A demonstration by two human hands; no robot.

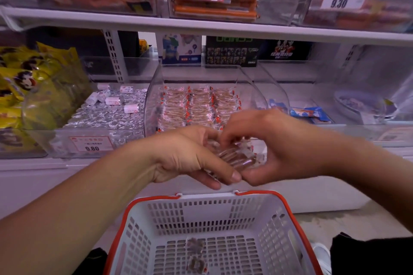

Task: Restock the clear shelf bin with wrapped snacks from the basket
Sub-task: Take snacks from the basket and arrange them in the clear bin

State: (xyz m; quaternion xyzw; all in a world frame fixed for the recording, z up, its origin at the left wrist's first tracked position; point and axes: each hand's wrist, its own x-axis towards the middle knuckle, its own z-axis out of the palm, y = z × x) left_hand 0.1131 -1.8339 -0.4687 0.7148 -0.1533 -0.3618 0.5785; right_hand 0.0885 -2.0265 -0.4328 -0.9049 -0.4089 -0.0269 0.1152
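A bundle of clear-wrapped brown snacks (234, 156) sits cupped between two hands above the white basket (274, 225), where two wrapped pieces (195, 245) remain, seemingly the same kind. Behind, the clear shelf bin (154, 100) holds three neat rows.

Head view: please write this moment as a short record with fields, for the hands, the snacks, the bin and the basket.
left hand: the left hand grips one end of a stack of wrapped snacks
right hand: the right hand holds the other end, fingers curled over the top
position: stack held in front of the clear bin, above the basket
bin: already holds rows of the same kind of snacks
basket: two wrapped pieces lie on its floor
neighbour: bin of silver-wrapped items to the left
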